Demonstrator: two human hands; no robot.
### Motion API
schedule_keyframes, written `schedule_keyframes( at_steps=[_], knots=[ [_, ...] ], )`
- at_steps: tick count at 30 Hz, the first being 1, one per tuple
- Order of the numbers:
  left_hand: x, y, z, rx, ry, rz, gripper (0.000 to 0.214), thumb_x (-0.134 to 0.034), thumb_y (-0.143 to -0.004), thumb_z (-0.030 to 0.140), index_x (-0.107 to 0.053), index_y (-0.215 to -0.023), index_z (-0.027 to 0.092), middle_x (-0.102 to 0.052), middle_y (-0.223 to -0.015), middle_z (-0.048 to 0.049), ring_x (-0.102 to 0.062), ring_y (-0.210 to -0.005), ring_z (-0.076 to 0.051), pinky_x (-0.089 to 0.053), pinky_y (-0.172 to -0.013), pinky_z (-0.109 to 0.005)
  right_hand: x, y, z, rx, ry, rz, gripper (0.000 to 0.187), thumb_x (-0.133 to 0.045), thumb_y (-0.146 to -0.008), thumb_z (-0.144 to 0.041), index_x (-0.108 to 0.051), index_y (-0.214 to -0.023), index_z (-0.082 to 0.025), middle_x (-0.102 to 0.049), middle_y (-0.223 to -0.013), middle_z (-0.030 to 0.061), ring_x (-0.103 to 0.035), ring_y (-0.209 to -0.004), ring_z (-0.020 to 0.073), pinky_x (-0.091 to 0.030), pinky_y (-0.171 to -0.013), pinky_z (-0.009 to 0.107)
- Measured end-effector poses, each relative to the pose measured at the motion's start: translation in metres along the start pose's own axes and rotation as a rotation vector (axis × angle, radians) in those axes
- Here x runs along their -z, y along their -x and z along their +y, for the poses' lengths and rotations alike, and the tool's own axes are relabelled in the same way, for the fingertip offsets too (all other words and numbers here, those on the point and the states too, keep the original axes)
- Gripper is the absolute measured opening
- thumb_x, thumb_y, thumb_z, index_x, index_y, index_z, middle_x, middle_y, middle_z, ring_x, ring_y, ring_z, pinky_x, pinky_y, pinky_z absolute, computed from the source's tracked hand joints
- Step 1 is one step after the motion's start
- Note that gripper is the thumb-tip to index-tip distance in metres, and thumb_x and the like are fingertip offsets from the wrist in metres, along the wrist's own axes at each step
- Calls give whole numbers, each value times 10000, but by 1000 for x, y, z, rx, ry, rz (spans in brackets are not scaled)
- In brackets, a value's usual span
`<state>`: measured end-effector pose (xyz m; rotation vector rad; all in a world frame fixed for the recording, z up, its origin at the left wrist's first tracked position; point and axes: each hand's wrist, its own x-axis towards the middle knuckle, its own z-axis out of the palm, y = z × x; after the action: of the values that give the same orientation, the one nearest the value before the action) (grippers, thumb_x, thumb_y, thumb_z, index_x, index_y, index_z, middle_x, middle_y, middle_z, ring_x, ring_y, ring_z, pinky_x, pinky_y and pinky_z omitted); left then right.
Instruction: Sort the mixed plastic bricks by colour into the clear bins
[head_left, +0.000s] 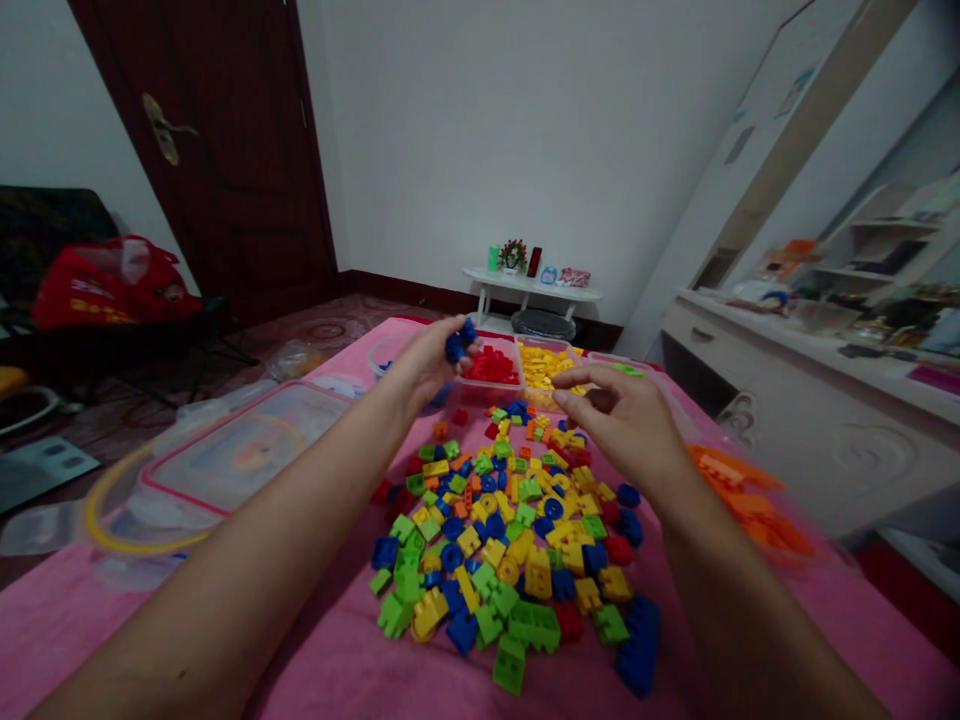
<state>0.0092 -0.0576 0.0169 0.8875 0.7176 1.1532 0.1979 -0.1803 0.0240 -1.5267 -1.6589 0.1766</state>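
Note:
My left hand (429,368) is raised at the far end of the pile, its fingers closed around blue toy bricks (459,343). It is beside the clear box of red bricks (491,368). My right hand (619,405) hovers near the box of yellow bricks (546,366), fingers bent, with a gap between thumb and forefinger and nothing visible between them. Below and between both arms spreads a loose pile of mixed building bricks (491,550) in green, yellow, blue, red and orange. Part of a clear box with blue pieces (384,362) shows behind my left forearm.
A pink cloth (315,670) covers the table. Clear lids with red and yellow rims (232,450) lie on the left. A box of orange bricks (754,500) stands on the right, and a box with green pieces (626,368) at the back right.

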Motion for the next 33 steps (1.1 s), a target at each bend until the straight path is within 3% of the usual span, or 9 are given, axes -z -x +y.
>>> schedule_keyframes(
  at_steps=[3, 6, 8, 11, 13, 17, 24, 30, 33],
  knots=[
    [26, -16, 11, -388, -518, 160, 277, -550, -766, 334, -623, -956, 146, -653, -875, -44, -597, -793, -140, -473, -671, -224, -1, -2, 8, -34, 57, -49, 250, -580, -760, -374, -689, -847, -166, -621, -597, 17, -538, -523, 134, -369, -496, 239],
    [40, -19, 7, -452, -1016, 106, 381, -501, -786, 449, -685, -905, 137, -683, -905, -48, -598, -901, -211, -452, -791, -293, -5, -5, 21, -48, 156, -145, 209, -580, -749, -320, -699, -835, -171, -656, -660, 25, -549, -553, 133, -384, -526, 242],
    [37, -15, 2, -486, -1185, 5, 408, -492, -794, 463, -711, -897, 135, -698, -897, -60, -607, -901, -226, -441, -808, -300, -10, -4, 28, -47, 214, -265, 164, -582, -729, -252, -702, -813, -178, -682, -726, 27, -569, -603, 135, -397, -559, 237],
    [19, -4, -8, -528, -1281, -157, 325, -571, -762, 356, -716, -964, 147, -709, -939, -73, -625, -867, -201, -445, -779, -274, -16, 1, 30, -16, 288, -510, 130, -595, -690, -195, -695, -773, -197, -683, -735, 7, -580, -642, 130, -385, -562, 218],
    [7, 5, -17, -471, -1327, -352, 290, -590, -747, 284, -718, -967, 145, -717, -903, -68, -634, -787, -174, -451, -722, -253, -18, 5, 25, 3, 357, -637, 130, -624, -661, -200, -689, -773, -210, -669, -712, -11, -570, -629, 122, -358, -536, 209],
    [-5, 18, -45, -423, -1489, -659, 361, -654, -695, 276, -700, -1043, 192, -715, -946, -52, -632, -805, -171, -446, -701, -237, -13, 10, 12, -33, 549, -762, 101, -662, -623, -226, -680, -722, -221, -655, -680, -22, -552, -606, 113, -299, -500, 211],
    [3, 20, -66, -387, -1680, -685, 333, -663, -665, 248, -713, -994, 258, -707, -959, -40, -619, -869, -186, -434, -715, -232, -18, 16, 1, -126, 710, -858, 207, -731, -562, -322, -684, -743, -233, -660, -753, 10, -566, -657, 142, -289, -518, 225],
    [0, 26, -55, -347, -1665, -755, 239, -635, -608, 162, -726, -825, 204, -696, -766, -32, -594, -659, -156, -368, -542, -216, -11, 12, 7, -62, 709, -755, 169, -681, -603, -326, -630, -706, -202, -641, -722, 25, -551, -629, 145, -267, -493, 239],
    [-3, 31, -54, -356, -1702, -776, 298, -624, -602, 144, -731, -871, 211, -705, -818, -45, -611, -706, -175, -384, -565, -221, -3, 6, 20, -60, 698, -643, 127, -626, -635, -251, -637, -756, -213, -646, -734, 11, -547, -632, 135, -275, -506, 238]
  ],
)
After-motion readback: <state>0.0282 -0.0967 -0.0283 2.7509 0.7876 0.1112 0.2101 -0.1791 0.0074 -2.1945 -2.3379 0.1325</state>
